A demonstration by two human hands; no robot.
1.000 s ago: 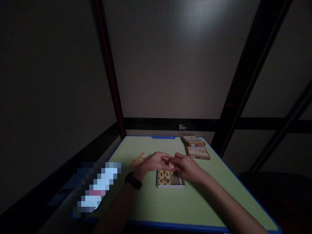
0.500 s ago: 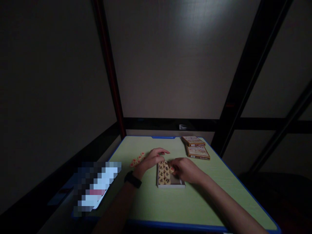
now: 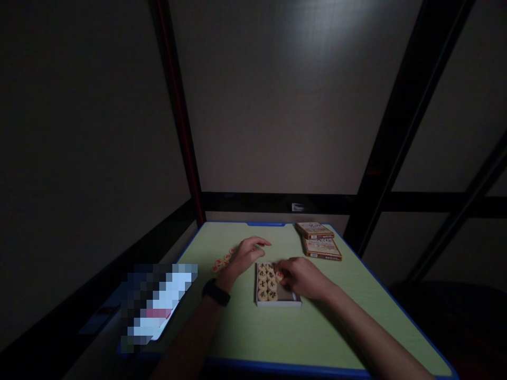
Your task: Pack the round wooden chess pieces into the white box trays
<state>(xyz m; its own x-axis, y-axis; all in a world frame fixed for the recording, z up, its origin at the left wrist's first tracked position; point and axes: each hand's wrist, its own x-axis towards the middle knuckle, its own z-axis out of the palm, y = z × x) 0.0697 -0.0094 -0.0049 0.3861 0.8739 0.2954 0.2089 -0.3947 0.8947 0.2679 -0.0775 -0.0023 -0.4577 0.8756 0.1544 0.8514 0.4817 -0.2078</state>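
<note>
A shallow white-edged box (image 3: 279,303) lies on the green table, with two columns of round wooden pieces (image 3: 262,285) bearing dark characters along its left side. One piece with a red character (image 3: 279,276) sits beside them, touched by the fingertips of my right hand (image 3: 303,275), which are bent together over the box's right part. Up and left of the box, my left hand (image 3: 247,253) hovers with fingers curved and apart, holding nothing. Several red-marked pieces (image 3: 222,261) lie on the table to the left of that hand, some partly behind it.
Two flat printed boxes overlap at the back right, one (image 3: 315,230) behind and partly over the other (image 3: 322,248). A pixelated bright device (image 3: 166,306) is at the table's left edge. The blue-rimmed table (image 3: 317,338) stands before a grey wall panel.
My left hand has lifted slightly away from the box's upper left corner, uncovering more of the top pieces. My right hand has stayed at the red-marked piece.
</note>
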